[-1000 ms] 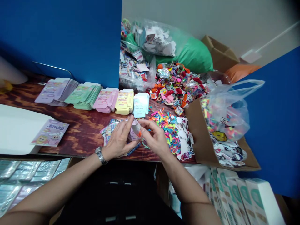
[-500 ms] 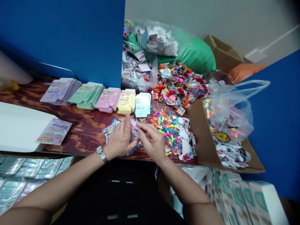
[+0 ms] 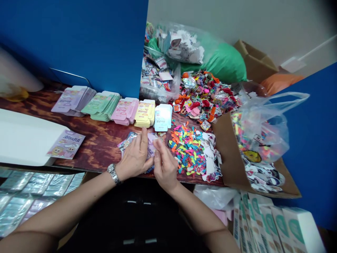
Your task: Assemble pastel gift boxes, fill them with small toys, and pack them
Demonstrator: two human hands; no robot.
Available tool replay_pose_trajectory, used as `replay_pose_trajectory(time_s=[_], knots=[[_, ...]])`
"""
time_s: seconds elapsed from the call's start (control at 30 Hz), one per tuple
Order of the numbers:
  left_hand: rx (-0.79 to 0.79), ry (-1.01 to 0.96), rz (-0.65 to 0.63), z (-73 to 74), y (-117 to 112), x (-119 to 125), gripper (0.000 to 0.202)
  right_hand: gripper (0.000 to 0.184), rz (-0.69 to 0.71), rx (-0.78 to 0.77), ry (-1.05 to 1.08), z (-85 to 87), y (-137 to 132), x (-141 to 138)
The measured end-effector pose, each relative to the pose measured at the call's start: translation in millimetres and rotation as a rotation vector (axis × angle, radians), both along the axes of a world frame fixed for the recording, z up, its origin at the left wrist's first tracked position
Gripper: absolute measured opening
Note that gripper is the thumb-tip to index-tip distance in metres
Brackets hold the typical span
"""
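My left hand (image 3: 135, 156), with a metal watch on the wrist, grips a small pale purple packet (image 3: 152, 140) at the near edge of the wooden table (image 3: 97, 140). My right hand (image 3: 163, 165) is closed on the same packet from the right, its fingers pressed against the flap. Under both hands lies a small heap of printed cards (image 3: 125, 142). A pile of tiny neon-coloured pieces (image 3: 188, 147) lies just right of my right hand.
Fanned stacks of flat packets stand in a row: purple (image 3: 72, 100), green (image 3: 101, 104), pink (image 3: 125, 110), yellow (image 3: 144, 113), blue (image 3: 163, 117). A white box (image 3: 23, 135) with a purple card (image 3: 65, 144) sits left. A cardboard tray (image 3: 231, 161) and plastic bag (image 3: 259, 124) stand right.
The packet has come down from a raised, open position to lie low by the table. My right hand has moved left and closer to me, pressing on it.
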State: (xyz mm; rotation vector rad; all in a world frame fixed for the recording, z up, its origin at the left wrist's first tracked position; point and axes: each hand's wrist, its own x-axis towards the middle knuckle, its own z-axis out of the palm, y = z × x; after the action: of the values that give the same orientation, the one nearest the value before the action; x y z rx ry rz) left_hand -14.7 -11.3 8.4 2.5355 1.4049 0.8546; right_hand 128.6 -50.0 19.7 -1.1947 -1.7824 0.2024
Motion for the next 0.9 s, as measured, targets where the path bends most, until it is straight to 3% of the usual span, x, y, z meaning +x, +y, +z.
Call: replay_pose_trajectory(time_s=[0.13,0.2,0.27,0.43,0.5,0.6,0.67,0.73,0.83,0.9], knots=[[-0.018,0.051,0.026,3.8,-5.1,-11.7,0.099,0.058,0.129,-0.153,0.021,0.4,2.1,0.3],[-0.031,0.143,0.07,6.5,-7.4,-31.7,0.095,0.058,0.2,-0.259,0.07,-0.5,8.0,4.8],[-0.02,0.272,0.196,8.1,-9.2,-62.1,0.092,0.056,0.206,-0.308,0.103,-2.9,17.6,9.2],[-0.102,0.57,0.6,4.6,-17.1,-146.9,0.089,0.048,0.193,-0.273,0.065,-9.9,43.1,6.9],[-0.138,0.613,0.651,1.3,-20.2,-165.4,0.085,0.044,0.216,-0.232,0.027,-10.0,48.4,2.7],[-0.127,0.552,0.668,-1.7,-13.8,-173.1,0.086,0.04,0.23,-0.16,-0.022,-8.2,51.3,-1.3],[-0.106,0.453,0.657,-0.3,5.1,-173.3,0.088,0.039,0.235,-0.141,-0.041,-6.8,50.9,-2.0],[-0.1,0.34,0.657,3.4,38.0,-177.9,0.087,0.038,0.241,-0.141,-0.053,-5.8,49.5,-1.6],[-0.142,0.215,0.848,9.5,101.1,-198.1,0.091,0.039,0.253,-0.121,-0.07,-5.7,46.1,-0.4],[-0.302,0.195,0.915,11.0,139.4,-215.0,0.097,0.039,0.261,-0.107,-0.081,-6.6,43.1,0.5]])
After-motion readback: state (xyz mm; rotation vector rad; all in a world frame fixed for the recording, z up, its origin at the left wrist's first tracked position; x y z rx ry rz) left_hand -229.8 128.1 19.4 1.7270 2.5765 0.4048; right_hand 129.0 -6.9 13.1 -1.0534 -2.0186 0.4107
